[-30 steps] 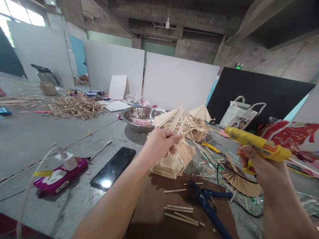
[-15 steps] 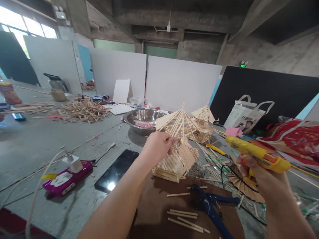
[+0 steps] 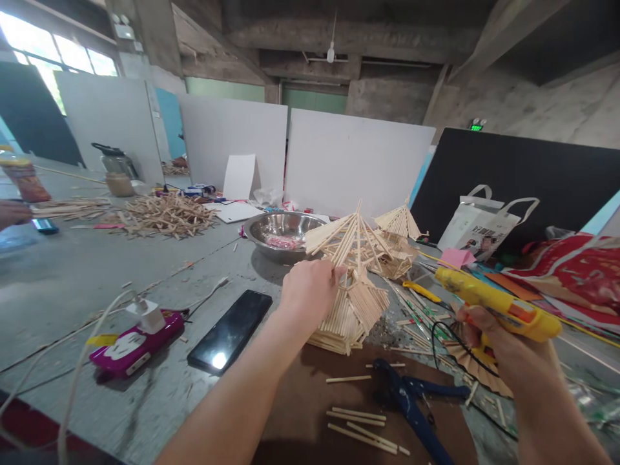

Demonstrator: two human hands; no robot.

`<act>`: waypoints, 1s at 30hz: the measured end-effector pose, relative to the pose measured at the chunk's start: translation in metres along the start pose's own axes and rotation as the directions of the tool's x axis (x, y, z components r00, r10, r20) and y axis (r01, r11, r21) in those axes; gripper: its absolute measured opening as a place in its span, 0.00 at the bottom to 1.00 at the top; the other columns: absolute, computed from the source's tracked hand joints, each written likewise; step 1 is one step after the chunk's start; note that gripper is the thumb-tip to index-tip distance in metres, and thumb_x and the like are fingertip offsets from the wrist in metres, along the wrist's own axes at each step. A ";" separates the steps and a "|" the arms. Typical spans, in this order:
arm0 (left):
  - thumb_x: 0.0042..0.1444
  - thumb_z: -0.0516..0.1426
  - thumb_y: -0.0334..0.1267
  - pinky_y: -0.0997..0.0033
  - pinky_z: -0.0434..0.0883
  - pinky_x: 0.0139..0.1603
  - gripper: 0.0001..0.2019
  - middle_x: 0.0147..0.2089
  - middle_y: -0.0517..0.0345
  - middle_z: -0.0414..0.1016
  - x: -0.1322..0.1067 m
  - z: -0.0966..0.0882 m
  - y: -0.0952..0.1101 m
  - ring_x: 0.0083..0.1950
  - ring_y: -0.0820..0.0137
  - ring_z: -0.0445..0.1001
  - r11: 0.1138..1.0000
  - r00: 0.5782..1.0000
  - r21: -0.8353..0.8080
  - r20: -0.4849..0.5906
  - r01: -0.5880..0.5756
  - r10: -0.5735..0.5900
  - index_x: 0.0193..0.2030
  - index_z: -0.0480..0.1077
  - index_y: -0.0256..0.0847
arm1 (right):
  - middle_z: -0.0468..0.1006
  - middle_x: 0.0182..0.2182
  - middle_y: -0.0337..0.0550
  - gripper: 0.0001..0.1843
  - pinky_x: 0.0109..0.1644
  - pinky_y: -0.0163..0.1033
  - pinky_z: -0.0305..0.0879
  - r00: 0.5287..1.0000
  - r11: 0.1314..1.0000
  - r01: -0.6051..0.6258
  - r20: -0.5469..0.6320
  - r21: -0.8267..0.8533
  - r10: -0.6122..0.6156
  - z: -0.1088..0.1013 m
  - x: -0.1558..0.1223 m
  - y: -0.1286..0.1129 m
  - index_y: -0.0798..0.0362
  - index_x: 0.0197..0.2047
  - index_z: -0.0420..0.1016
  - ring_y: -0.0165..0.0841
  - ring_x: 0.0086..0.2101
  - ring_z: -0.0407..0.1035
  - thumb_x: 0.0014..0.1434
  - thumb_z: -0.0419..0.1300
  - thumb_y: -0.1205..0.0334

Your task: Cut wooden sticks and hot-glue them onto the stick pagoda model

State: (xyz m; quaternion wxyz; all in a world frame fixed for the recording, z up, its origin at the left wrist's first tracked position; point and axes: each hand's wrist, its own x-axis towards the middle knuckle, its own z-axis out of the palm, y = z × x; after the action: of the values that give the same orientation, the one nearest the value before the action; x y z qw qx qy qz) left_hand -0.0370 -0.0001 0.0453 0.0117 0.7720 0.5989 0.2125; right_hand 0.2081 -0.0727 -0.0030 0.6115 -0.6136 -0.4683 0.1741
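Observation:
A small pagoda-like model made of wooden sticks (image 3: 356, 284) stands on the table in front of me. My left hand (image 3: 310, 290) is closed in a pinch against its roof, holding a thin stick at the model. My right hand (image 3: 489, 339) grips a yellow hot glue gun (image 3: 498, 303), nozzle pointing left toward the model, a little apart from it. A black cable (image 3: 438, 336) hangs from the gun.
A steel bowl (image 3: 271, 226) sits behind the model, a second stick model (image 3: 397, 226) beside it. Near me lie loose sticks (image 3: 358, 420), blue cutters (image 3: 411, 400), a black phone (image 3: 230, 332) and a magenta power bank with charger (image 3: 135, 339). A stick pile (image 3: 165, 213) lies far left; another person's hand (image 3: 12, 213) shows at the left edge.
My left hand has lowered slightly onto the model's roof. The glue gun has stayed at about the same distance. My head has turned a little, shifting the scene right.

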 end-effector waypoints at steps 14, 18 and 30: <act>0.53 0.40 0.51 0.66 0.63 0.28 0.23 0.27 0.50 0.73 0.000 0.008 0.003 0.32 0.61 0.70 0.992 0.996 0.125 -0.089 0.017 -0.006 0.29 0.71 0.41 | 0.61 0.08 0.35 0.19 0.14 0.31 0.51 0.994 0.967 0.100 0.070 -0.232 -0.086 0.039 0.001 -0.018 0.54 0.13 0.61 0.24 0.12 0.55 0.40 0.58 0.48; 0.53 0.40 0.51 0.66 0.63 0.28 0.23 0.26 0.51 0.72 -0.001 0.006 0.003 0.31 0.61 0.70 0.991 0.994 0.133 -0.108 0.032 -0.017 0.30 0.71 0.41 | 0.61 0.08 0.34 0.16 0.16 0.32 0.54 0.971 0.937 0.238 0.074 -0.255 -0.227 0.056 0.005 -0.031 0.53 0.17 0.65 0.26 0.12 0.56 0.41 0.58 0.48; 0.53 0.40 0.49 0.67 0.63 0.28 0.22 0.26 0.52 0.72 0.001 0.009 0.002 0.30 0.63 0.71 0.993 0.992 0.117 -0.130 0.018 -0.003 0.29 0.71 0.42 | 0.67 0.15 0.36 0.10 0.23 0.34 0.58 0.905 0.844 0.420 0.230 -0.335 -0.359 0.073 0.022 -0.040 0.52 0.23 0.67 0.28 0.20 0.63 0.45 0.56 0.54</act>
State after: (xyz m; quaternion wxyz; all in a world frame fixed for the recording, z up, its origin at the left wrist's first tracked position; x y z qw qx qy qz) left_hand -0.0322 0.0022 0.0376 -0.0715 0.7529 0.6138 0.2263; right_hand 0.1476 -0.0200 0.0271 0.4657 -0.5953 -0.6548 0.0012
